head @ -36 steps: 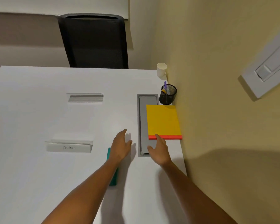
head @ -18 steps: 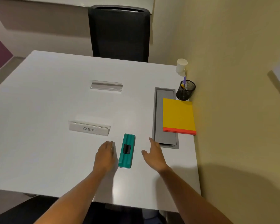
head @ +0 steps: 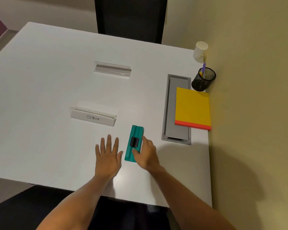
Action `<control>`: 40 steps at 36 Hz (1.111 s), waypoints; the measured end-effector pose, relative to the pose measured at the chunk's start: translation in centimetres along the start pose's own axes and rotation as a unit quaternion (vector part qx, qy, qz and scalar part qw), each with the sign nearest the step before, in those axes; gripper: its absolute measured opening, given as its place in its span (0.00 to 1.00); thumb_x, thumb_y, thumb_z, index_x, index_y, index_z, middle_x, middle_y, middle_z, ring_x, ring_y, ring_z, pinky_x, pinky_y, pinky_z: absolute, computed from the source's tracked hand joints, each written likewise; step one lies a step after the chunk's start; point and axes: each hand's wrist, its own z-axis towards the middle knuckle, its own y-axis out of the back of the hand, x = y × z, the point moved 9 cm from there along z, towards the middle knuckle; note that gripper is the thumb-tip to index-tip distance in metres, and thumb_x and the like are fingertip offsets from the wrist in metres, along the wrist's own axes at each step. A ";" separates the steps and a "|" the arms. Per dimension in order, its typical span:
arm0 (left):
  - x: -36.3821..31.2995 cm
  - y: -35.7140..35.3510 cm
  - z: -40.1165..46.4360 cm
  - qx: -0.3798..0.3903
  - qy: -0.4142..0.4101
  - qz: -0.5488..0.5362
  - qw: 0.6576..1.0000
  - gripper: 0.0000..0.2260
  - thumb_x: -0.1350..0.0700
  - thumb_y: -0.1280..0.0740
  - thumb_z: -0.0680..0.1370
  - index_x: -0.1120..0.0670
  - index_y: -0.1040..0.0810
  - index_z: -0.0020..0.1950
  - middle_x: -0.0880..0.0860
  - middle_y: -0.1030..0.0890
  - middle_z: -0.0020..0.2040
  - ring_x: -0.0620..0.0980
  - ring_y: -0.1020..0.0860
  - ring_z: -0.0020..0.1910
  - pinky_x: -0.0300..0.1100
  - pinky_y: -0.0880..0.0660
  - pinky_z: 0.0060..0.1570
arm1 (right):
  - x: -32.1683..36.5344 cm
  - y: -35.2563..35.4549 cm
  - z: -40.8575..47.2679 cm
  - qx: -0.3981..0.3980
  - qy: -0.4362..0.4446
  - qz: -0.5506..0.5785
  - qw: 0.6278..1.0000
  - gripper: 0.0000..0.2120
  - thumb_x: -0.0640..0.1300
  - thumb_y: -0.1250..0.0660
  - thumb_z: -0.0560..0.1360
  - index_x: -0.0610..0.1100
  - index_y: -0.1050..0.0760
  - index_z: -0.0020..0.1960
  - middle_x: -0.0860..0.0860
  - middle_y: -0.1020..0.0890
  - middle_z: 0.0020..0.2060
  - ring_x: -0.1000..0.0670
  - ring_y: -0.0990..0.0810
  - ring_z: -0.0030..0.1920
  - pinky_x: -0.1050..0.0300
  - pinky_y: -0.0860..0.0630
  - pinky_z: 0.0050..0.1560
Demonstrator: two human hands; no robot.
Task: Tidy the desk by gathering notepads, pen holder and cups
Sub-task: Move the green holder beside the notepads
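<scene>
right hand [head: 146,155] covering teal eraser [head: 134,143] corner

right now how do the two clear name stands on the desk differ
The near stand holds a white card with "OSTRICH" written on it; the far stand shows no card or writing. The near stand sits closer to the hands and further left than the far stand. Both are clear, long and lie crosswise on the white desk.

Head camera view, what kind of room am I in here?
Probably an office meeting room: a white table with a built-in grey cable hatch, a name card reading "OSTRICH", and a teal whiteboard eraser lying between the hands.
</scene>
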 end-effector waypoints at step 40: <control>0.7 0.3 -0.3 -0.057 -0.027 -0.017 0.998 0.30 0.38 0.53 0.81 0.50 0.43 0.81 0.58 0.45 0.81 0.63 0.50 0.80 0.64 0.51 0.76 | -7.9 9.3 -3.7 -0.183 -0.132 0.004 0.974 0.41 0.50 0.25 0.74 0.51 0.45 0.80 0.50 0.28 0.67 0.48 0.27 0.67 0.46 0.20 0.60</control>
